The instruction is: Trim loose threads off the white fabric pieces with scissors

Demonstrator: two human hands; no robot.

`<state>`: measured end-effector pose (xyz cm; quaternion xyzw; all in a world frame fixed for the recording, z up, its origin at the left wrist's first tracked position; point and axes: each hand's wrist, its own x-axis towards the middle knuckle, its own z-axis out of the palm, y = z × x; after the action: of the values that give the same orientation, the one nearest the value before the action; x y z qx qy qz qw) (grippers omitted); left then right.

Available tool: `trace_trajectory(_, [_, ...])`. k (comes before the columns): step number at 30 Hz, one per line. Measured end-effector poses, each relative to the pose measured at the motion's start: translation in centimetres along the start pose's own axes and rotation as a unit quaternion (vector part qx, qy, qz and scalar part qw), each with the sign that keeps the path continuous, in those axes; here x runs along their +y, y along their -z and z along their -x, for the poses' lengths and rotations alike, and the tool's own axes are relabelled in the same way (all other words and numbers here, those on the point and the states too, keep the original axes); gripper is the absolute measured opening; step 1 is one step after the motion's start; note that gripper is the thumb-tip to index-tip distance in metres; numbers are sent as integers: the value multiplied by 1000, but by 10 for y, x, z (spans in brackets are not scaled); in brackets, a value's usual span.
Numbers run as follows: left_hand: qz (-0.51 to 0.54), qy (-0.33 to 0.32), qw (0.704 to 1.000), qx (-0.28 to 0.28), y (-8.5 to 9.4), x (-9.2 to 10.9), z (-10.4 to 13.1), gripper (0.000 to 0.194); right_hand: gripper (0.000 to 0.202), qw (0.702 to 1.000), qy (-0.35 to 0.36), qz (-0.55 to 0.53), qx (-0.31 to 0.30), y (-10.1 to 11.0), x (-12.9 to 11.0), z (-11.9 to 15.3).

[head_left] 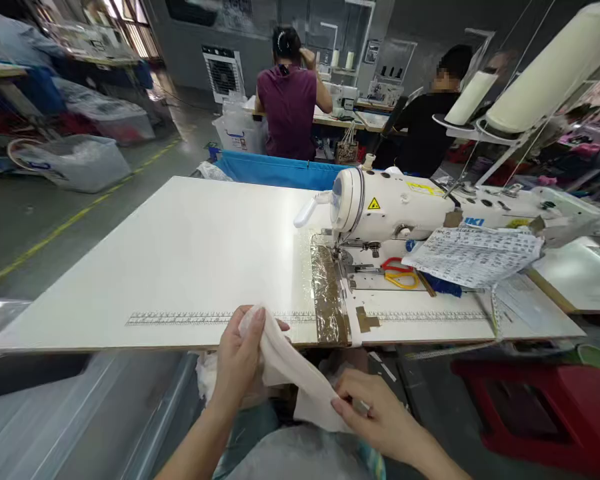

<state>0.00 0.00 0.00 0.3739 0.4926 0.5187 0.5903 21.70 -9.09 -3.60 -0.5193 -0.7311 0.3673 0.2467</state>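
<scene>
A piece of thin white fabric (300,370) stretches between my two hands, over my lap and just in front of the table's near edge. My left hand (240,353) pinches its upper left end, thumb on top, close to the printed ruler strip (190,319). Lower down, my right hand (370,410) grips the other end between thumb and fingers. More white cloth (207,377) hangs below my left hand, partly hidden. Beyond my hands stands a white sewing machine (385,203), its needle area apart from the fabric.
Red and yellow handled scissors (400,273) lie on the machine bed beside a printed paper sheet (475,257). The white table (220,247) extends left. Large thread cones (545,73) stand at upper right. A red stool (545,413) is at lower right. Two people sit ahead.
</scene>
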Motion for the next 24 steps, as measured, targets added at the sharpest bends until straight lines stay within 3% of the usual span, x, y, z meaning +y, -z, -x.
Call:
trace_trajectory(9, [-5, 73, 997, 35, 24, -21, -23, 57, 22, 998, 55, 11, 39, 16, -18, 0])
trace_trajectory(12, [-107, 9, 994, 19, 34, -16, -23, 64, 21, 997, 71, 28, 25, 30, -30, -2])
trace_trajectory(14, [-216, -104, 970, -45, 37, -9, -18, 52, 21, 996, 85, 41, -3, 41, -38, -6])
trace_trajectory(16, [-292, -199, 916, -189, 33, -1, -12, 39, 21, 993, 100, 42, -39, 50, -44, -11])
trace_trajectory(18, [-307, -220, 848, -371, 25, 4, -8, 34, 20, 990, 114, 46, -65, 57, -48, -17])
trace_trajectory(20, [-288, -200, 798, -490, 14, 7, -5, 26, 19, 988, 114, 64, -80, 62, -50, -23])
trace_trajectory(22, [-285, -168, 784, -525, 5, 7, -6, 18, 18, 987, 103, 80, -97, 65, -50, -28])
trace_trajectory(24, [-305, -125, 785, -524, -1, 8, -7, 22, 17, 986, 84, 86, -112, 67, -51, -31])
